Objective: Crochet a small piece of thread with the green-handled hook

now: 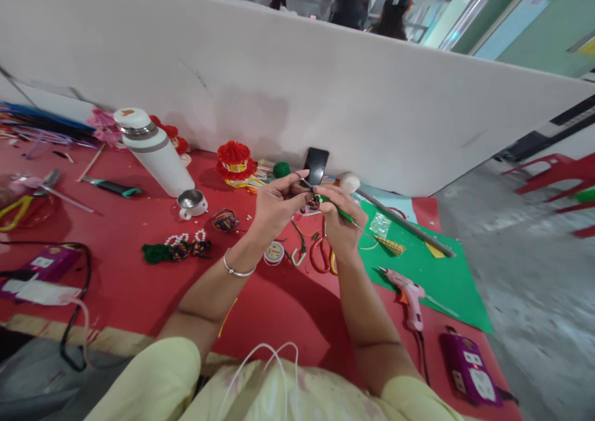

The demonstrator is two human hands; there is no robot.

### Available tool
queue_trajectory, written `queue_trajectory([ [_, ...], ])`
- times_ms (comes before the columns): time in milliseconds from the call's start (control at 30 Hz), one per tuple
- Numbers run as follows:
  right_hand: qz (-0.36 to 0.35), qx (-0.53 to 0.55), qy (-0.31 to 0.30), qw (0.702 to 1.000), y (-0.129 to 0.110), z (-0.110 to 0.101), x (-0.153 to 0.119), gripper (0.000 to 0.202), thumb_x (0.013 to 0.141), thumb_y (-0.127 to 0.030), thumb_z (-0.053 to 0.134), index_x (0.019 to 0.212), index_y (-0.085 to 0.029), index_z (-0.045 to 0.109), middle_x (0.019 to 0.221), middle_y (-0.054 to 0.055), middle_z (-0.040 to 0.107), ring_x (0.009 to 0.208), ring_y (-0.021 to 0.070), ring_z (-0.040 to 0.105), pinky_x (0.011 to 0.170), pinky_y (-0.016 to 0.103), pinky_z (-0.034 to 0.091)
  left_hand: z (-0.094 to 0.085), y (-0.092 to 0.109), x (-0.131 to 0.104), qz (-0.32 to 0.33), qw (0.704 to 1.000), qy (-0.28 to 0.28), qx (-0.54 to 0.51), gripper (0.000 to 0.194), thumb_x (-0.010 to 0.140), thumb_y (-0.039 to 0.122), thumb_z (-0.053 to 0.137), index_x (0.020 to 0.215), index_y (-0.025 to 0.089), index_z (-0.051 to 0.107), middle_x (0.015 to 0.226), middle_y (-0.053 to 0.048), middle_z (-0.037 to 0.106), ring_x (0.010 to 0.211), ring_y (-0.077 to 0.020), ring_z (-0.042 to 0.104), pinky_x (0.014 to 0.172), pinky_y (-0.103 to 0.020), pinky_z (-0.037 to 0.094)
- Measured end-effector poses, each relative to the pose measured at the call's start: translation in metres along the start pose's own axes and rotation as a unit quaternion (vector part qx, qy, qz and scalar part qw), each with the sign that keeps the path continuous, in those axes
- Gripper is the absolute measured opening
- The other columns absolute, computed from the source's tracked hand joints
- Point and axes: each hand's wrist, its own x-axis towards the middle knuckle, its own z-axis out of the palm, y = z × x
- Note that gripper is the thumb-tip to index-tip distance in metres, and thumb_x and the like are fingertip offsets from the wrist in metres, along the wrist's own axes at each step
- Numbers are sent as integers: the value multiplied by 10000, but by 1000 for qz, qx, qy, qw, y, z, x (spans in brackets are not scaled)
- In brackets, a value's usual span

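Note:
My right hand [343, 221] is closed around a crochet hook [343, 212] with a green handle, its thin shaft pointing left toward my other hand. Opposite it, my left hand [275, 207] pinches dark yarn [304, 181] between thumb and fingers, and the hook's tip meets it there. Much of the yarn work is hidden by my fingers. Below the hands lie red-handled scissors [320, 257] and a small round spool [274, 253]. A multicoloured yarn ball [225, 220] rests left of my left wrist. Just behind both hands a black phone [317, 165] leans near the white partition.
A white flask [155, 154], its steel cup [192, 203] and a red yarn cake-like piece [235, 162] stand at the left. On the right are a green sheet [446, 272], a pink glue gun [409, 297] and a purple power strip [470, 368]. The white partition [288, 80] borders the back.

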Motion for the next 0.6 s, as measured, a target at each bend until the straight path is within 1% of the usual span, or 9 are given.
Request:
queue_trajectory([
  [67,8,1,-19,1000,0,-4,3,212,971,-494,741,1087,-364,861,1056,23,864,1040,253,801,994,457,647,-2,0,1,23,999,8,23,533,649,234,949,1170,188,846,767,8,775,671,-115,679,670,-257,580],
  [133,-3,-14,-26,1000,3,-6,5,226,974,-499,736,1090,-351,861,1056,30,870,1032,253,808,977,458,650,-2,0,1,41,997,15,56,564,663,213,927,1219,190,833,768,10,775,684,-120,684,685,-260,584],
  [233,-54,-75,-24,995,8,-7,5,220,947,-496,774,1096,-356,854,1102,35,875,1029,259,820,943,460,652,2,-3,-1,60,994,22,92,576,659,179,901,1230,187,829,746,22,765,665,-114,668,687,-255,576],
  [300,-88,-118,-20,989,12,-5,1,237,935,-510,784,1106,-357,846,1158,41,872,1044,269,825,931,472,649,5,-4,-3,60,994,22,92,552,656,173,886,1206,190,837,740,30,762,664,-110,662,693,-250,574],
  [367,-105,-139,-18,984,17,-2,-4,270,943,-521,770,1149,-356,829,1230,49,859,1093,280,821,945,487,643,8,-5,-5,38,997,13,64,556,649,183,887,1203,197,836,737,34,762,650,-105,654,672,-243,566],
  [433,-107,-138,-15,985,21,0,-8,308,953,-532,754,1199,-354,809,1279,54,845,1142,290,813,971,502,635,7,-5,-5,-6,1000,-5,15,567,638,208,912,1200,201,833,728,30,757,614,-96,635,622,-230,542],
  [533,-91,-98,4,991,24,0,-11,323,940,-578,748,1165,-356,814,1208,46,862,1140,311,815,978,528,633,0,-1,-1,-85,994,-60,-45,489,614,260,972,1083,192,854,675,20,721,520,-70,560,494,-201,438],
  [567,-72,-73,11,995,24,-1,-10,327,932,-601,746,1134,-355,822,1165,42,867,1121,316,817,976,533,633,-4,1,1,-107,989,-86,-52,447,613,279,990,1032,188,861,655,17,702,497,-62,536,463,-195,400],
  [600,-38,-43,4,998,24,-2,-8,338,927,-626,737,1111,-358,828,1137,37,867,1109,311,815,976,527,634,-8,3,3,-126,984,-114,-55,435,601,282,1005,1003,190,866,658,9,706,491,-66,545,449,-196,392],
])
